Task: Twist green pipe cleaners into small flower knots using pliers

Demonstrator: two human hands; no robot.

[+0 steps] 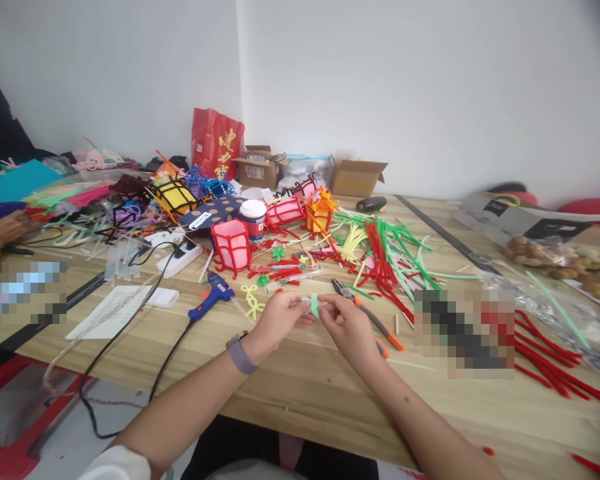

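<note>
My left hand (286, 316) and my right hand (347, 323) meet over the front of the wooden table. Between their fingertips is a small pale green pipe cleaner piece (315, 305), bent into a short shape. Both hands pinch it, one from each side; part of it is hidden by the fingers. Just left of my left hand lies a yellow pipe cleaner shape (253, 301) with loops. Close behind my right hand are pliers (370, 313) with orange and grey handles. A blue hot glue gun (211, 296) rests farther left, its cord running toward me.
Pipe cleaner lanterns (231, 247), a lidded paper cup (253, 219) and a white power strip (180, 258) stand behind. Green and red pipe cleaners (380, 257) spread at centre right. Another person's hand (3, 233) is at far left. Cardboard boxes (357, 177) line the wall.
</note>
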